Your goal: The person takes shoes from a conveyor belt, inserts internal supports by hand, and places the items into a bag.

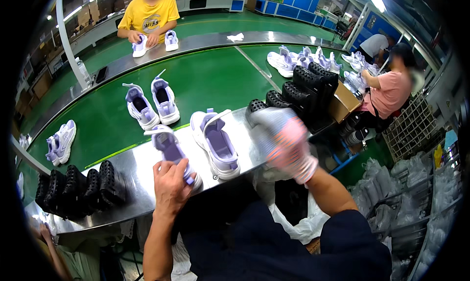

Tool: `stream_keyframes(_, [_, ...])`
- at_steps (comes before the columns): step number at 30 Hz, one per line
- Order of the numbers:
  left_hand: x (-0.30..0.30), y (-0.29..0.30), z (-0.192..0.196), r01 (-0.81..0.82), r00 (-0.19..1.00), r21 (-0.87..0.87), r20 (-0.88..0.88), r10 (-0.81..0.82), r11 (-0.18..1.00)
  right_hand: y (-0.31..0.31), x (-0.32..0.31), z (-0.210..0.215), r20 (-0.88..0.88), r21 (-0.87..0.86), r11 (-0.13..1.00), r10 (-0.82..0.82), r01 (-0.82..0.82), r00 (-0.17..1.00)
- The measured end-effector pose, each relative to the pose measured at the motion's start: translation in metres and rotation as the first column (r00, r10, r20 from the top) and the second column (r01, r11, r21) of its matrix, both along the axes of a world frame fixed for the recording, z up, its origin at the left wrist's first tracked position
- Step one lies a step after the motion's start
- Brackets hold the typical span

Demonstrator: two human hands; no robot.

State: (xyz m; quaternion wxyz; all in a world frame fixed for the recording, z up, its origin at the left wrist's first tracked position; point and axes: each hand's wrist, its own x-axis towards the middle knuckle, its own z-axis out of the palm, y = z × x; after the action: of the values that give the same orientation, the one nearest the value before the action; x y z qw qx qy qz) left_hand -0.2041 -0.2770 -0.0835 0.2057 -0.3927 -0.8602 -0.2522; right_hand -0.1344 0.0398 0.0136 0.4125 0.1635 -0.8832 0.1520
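My bare left hand (pixel 171 184) is closed on the heel of a white and lavender sneaker (pixel 167 146), which rests on the metal ledge of the bench. Right beside it stands a matching sneaker (pixel 223 151), toe pointing away from me, its grey-lavender insole showing. My right hand (pixel 286 144), in a striped knit glove, is smeared by motion over the ledge to the right of that shoe. Whether its fingers hold anything cannot be made out. Just beyond, a pair of lavender sneakers (pixel 165 102) sits on the green belt.
Black studded blocks (pixel 112 183) line the ledge at left; more black blocks (pixel 301 90) are stacked at right near a cardboard box (pixel 344 102). Another sneaker pair (pixel 62 142) lies far left. Co-workers handle shoes across the belt and at right. Plastic-wrapped items (pixel 374 185) fill racks at lower right.
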Motion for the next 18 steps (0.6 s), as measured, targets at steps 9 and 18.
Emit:
stream_keyframes(9, [0.022,0.062,0.078,-0.033,0.999,0.17,-0.02,0.037,0.985,0.178,-0.021,-0.024,0.303,0.257,0.532,-0.837,0.807,0.456])
stream_keyframes(18, [0.004,0.092,0.1,0.002,0.998,0.194,0.066,-0.015,0.981,0.156,0.0,0.021,-0.116,0.286,0.723,-0.625,0.629,0.772])
